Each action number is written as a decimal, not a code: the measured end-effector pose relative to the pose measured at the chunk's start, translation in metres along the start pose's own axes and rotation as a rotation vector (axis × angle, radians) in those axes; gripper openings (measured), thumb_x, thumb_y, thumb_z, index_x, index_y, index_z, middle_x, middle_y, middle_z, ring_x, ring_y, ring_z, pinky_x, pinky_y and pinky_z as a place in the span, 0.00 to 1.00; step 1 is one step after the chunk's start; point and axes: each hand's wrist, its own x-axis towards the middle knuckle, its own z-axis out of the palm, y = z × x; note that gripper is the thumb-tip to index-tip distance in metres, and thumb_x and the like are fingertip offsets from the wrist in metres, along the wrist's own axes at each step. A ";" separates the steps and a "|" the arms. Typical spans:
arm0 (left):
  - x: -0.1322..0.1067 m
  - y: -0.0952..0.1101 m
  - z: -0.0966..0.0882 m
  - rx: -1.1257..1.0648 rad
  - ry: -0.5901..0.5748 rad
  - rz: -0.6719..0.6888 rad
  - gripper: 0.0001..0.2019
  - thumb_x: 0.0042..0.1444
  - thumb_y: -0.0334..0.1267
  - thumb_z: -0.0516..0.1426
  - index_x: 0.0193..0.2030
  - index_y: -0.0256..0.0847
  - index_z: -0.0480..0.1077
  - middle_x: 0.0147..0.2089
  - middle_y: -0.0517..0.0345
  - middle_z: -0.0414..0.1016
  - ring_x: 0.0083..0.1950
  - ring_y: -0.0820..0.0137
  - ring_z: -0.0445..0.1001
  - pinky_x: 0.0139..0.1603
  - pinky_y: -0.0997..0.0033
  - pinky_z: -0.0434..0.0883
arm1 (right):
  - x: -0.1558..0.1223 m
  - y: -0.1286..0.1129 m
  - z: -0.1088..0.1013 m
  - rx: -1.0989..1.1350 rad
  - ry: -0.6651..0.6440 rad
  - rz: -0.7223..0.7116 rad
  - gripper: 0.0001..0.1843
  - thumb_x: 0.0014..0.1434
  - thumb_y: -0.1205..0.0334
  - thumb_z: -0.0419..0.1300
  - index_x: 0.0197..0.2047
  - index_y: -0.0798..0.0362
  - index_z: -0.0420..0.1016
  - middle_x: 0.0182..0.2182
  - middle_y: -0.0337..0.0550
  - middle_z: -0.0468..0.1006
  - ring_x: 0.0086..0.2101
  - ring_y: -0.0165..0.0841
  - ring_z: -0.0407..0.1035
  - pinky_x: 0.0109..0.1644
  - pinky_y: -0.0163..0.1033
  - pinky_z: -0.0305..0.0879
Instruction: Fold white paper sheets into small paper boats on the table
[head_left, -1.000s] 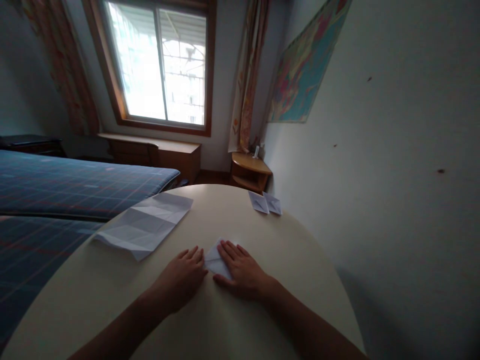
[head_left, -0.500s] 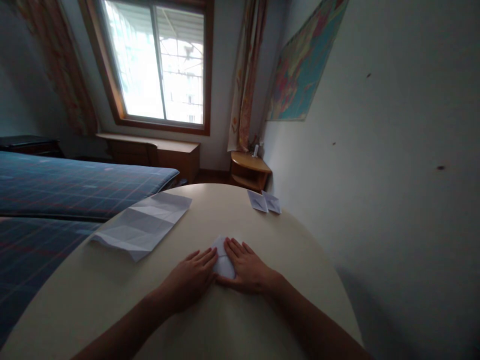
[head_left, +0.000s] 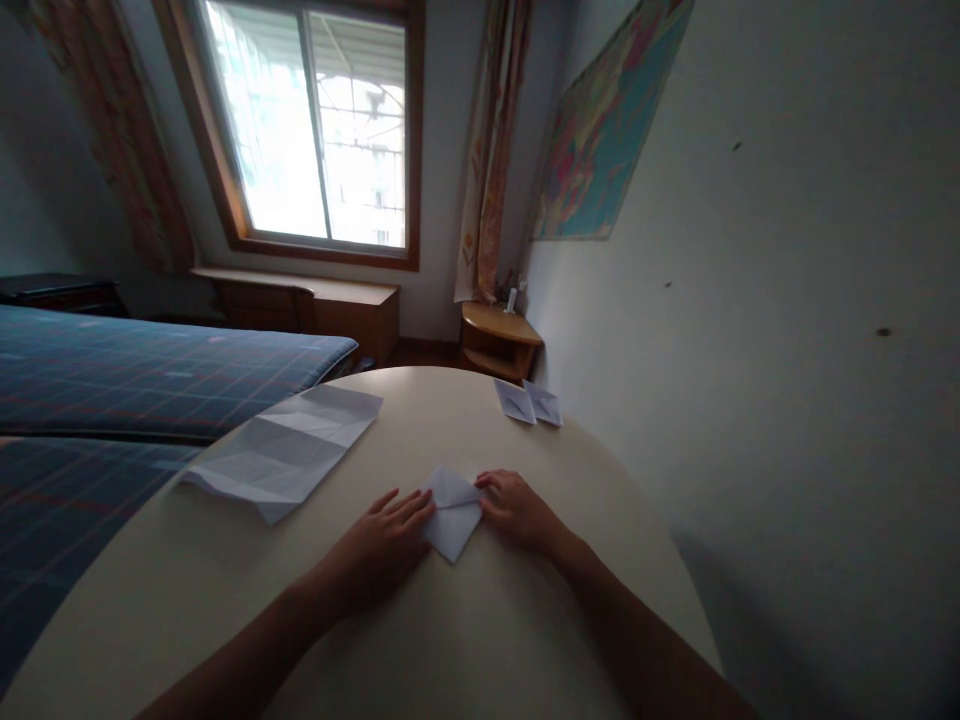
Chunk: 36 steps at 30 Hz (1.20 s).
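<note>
A small folded piece of white paper (head_left: pixel 453 522) lies on the round cream table (head_left: pixel 420 640) between my hands, one corner pointing toward me and a crease across its upper part. My left hand (head_left: pixel 386 545) rests flat on its left side with the fingers stretched out. At the paper's right corner, my right hand (head_left: pixel 517 510) has its fingers curled together, pinching the edge. Two small folded paper pieces (head_left: pixel 516 401) sit side by side near the table's far right edge. A larger creased sheet (head_left: pixel 289 450) lies unfolded at the left.
A bed with a blue plaid mattress (head_left: pixel 150 365) borders the table on the left. The white wall (head_left: pixel 787 420) runs along the right side. Beyond the far edge stand a small corner shelf (head_left: pixel 499 322) and a wooden desk (head_left: pixel 352 292) under the window.
My right hand has drawn back to the right from lying flat across the paper and now pinches its right corner, uncovering more of it. My left hand stays nearly in place.
</note>
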 end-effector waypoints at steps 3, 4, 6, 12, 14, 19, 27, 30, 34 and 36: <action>0.000 -0.001 0.002 -0.027 0.032 0.006 0.23 0.62 0.35 0.53 0.64 0.41 0.61 0.68 0.43 0.63 0.68 0.60 0.62 0.68 0.51 0.58 | 0.000 -0.004 -0.002 0.127 0.008 0.060 0.14 0.57 0.68 0.58 0.47 0.56 0.75 0.45 0.51 0.79 0.46 0.40 0.72 0.53 0.45 0.66; 0.000 -0.001 0.002 -0.034 0.041 0.003 0.23 0.62 0.34 0.53 0.64 0.41 0.61 0.68 0.43 0.63 0.68 0.60 0.62 0.68 0.51 0.58 | -0.001 -0.006 -0.003 0.190 -0.003 0.061 0.15 0.57 0.68 0.57 0.48 0.56 0.74 0.44 0.51 0.80 0.45 0.39 0.73 0.51 0.44 0.67; -0.001 -0.002 0.001 -0.053 0.047 -0.006 0.23 0.62 0.34 0.53 0.64 0.41 0.61 0.67 0.44 0.63 0.67 0.60 0.63 0.68 0.51 0.58 | -0.004 -0.009 -0.006 0.288 -0.033 0.011 0.19 0.55 0.70 0.57 0.52 0.55 0.72 0.46 0.49 0.79 0.44 0.38 0.74 0.50 0.42 0.68; -0.001 -0.004 -0.002 -0.094 0.039 -0.031 0.22 0.61 0.36 0.54 0.63 0.43 0.63 0.68 0.46 0.63 0.67 0.62 0.63 0.69 0.52 0.56 | -0.010 -0.016 -0.006 0.066 0.047 -0.139 0.36 0.53 0.76 0.57 0.66 0.51 0.61 0.49 0.50 0.76 0.49 0.39 0.69 0.57 0.47 0.63; -0.002 -0.004 -0.003 -0.111 0.051 -0.026 0.22 0.61 0.35 0.53 0.63 0.44 0.64 0.67 0.48 0.64 0.67 0.63 0.64 0.69 0.52 0.55 | -0.008 -0.015 -0.001 0.002 0.062 -0.166 0.36 0.55 0.76 0.58 0.66 0.50 0.61 0.49 0.50 0.75 0.48 0.39 0.68 0.56 0.46 0.65; -0.003 -0.004 -0.004 -0.122 0.047 -0.025 0.23 0.61 0.37 0.54 0.63 0.44 0.63 0.67 0.48 0.64 0.67 0.62 0.64 0.69 0.50 0.56 | -0.003 -0.010 0.011 -0.113 0.039 -0.282 0.27 0.56 0.76 0.59 0.57 0.47 0.74 0.58 0.49 0.70 0.55 0.38 0.64 0.61 0.46 0.61; -0.002 -0.003 -0.003 -0.136 0.117 -0.036 0.22 0.58 0.35 0.55 0.60 0.44 0.67 0.65 0.49 0.68 0.64 0.61 0.68 0.67 0.50 0.59 | 0.002 -0.001 0.014 -0.169 0.038 -0.323 0.17 0.62 0.70 0.59 0.52 0.46 0.78 0.56 0.44 0.74 0.58 0.43 0.62 0.62 0.51 0.60; 0.000 -0.002 -0.004 -0.142 0.156 -0.055 0.21 0.56 0.31 0.55 0.57 0.43 0.69 0.62 0.49 0.72 0.60 0.60 0.72 0.65 0.50 0.62 | 0.003 0.001 0.014 -0.101 0.050 -0.327 0.16 0.62 0.70 0.58 0.50 0.44 0.79 0.51 0.40 0.79 0.57 0.41 0.63 0.60 0.49 0.62; 0.002 -0.005 -0.005 -0.167 0.241 -0.046 0.18 0.54 0.28 0.56 0.51 0.44 0.72 0.55 0.53 0.77 0.54 0.62 0.75 0.60 0.55 0.68 | 0.002 -0.004 0.009 -0.026 0.079 -0.336 0.15 0.63 0.71 0.57 0.48 0.45 0.79 0.47 0.40 0.81 0.55 0.39 0.66 0.58 0.47 0.63; 0.002 -0.006 -0.006 -0.190 0.288 -0.071 0.15 0.55 0.27 0.55 0.48 0.44 0.73 0.50 0.54 0.79 0.51 0.63 0.76 0.54 0.60 0.71 | 0.002 -0.009 0.005 0.000 0.104 -0.342 0.12 0.64 0.69 0.58 0.47 0.45 0.79 0.45 0.41 0.82 0.53 0.39 0.68 0.56 0.46 0.63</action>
